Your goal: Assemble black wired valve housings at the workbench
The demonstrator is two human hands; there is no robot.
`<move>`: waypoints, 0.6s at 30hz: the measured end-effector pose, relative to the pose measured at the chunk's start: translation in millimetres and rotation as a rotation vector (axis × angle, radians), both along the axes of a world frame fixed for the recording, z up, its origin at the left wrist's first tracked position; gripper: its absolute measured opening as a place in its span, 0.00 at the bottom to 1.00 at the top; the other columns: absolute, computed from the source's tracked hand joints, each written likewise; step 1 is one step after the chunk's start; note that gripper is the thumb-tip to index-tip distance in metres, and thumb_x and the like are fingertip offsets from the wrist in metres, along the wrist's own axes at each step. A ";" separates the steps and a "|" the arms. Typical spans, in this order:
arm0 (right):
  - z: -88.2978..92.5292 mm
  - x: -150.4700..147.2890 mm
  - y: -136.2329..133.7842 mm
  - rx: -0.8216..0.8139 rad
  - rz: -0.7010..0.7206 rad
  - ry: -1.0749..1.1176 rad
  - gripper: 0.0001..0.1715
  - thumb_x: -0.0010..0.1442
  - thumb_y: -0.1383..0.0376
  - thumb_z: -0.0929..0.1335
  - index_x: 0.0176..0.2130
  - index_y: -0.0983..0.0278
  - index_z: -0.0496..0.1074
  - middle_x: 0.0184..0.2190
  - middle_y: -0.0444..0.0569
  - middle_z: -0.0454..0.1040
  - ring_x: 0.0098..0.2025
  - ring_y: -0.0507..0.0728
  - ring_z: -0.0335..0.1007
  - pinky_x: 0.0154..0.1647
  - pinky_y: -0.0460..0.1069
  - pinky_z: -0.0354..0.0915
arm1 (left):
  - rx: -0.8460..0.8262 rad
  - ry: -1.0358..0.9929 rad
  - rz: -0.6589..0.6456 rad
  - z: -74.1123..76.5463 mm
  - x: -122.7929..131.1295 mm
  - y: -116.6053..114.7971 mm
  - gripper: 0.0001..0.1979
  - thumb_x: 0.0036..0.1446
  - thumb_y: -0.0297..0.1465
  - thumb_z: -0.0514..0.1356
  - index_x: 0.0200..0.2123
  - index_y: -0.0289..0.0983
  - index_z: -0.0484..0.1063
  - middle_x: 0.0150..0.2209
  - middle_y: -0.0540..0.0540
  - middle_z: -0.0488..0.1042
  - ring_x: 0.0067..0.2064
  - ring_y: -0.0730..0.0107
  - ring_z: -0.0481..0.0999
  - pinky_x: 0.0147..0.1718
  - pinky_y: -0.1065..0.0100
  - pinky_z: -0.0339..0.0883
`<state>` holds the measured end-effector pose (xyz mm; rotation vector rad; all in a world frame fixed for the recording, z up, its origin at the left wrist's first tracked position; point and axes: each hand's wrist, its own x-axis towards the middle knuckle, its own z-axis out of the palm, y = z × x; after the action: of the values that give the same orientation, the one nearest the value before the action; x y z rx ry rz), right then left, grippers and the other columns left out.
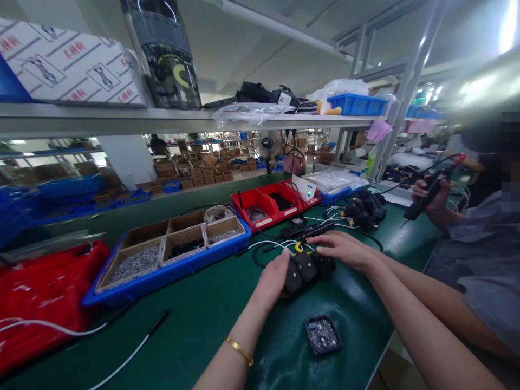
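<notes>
Several joined black blocks with silver dots lie on the green mat. My left hand grips their left side, thumb on top, its other fingers mostly hidden. Over their far right end is my right hand, fingers stretched out and apart, near a yellow loop and white cables. Whether it touches the blocks is unclear. Behind the hands lies a dark pen-shaped tool. Closer to me sits a small square tray of small metal parts.
A blue tray with sorted parts and red bins stand beyond. More black assemblies lie at the right. A person's hand there holds a black driver; that person's other forearm runs alongside my right arm.
</notes>
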<state>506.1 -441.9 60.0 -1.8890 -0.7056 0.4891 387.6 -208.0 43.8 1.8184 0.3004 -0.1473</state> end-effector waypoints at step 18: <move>37.7 -72.1 6.0 0.278 -0.479 -0.273 0.35 0.59 0.38 0.70 0.53 0.59 0.75 0.56 0.54 0.76 0.61 0.68 0.68 0.64 0.61 0.63 | -0.143 0.041 0.057 16.6 -26.2 20.7 0.40 0.64 0.62 0.42 0.66 0.45 0.67 0.69 0.41 0.65 0.59 0.47 0.74 0.38 0.61 0.80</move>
<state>434.0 -435.9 97.7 -1.7930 -0.4409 -0.1667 361.4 -187.3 60.5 1.6653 0.3613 -0.1621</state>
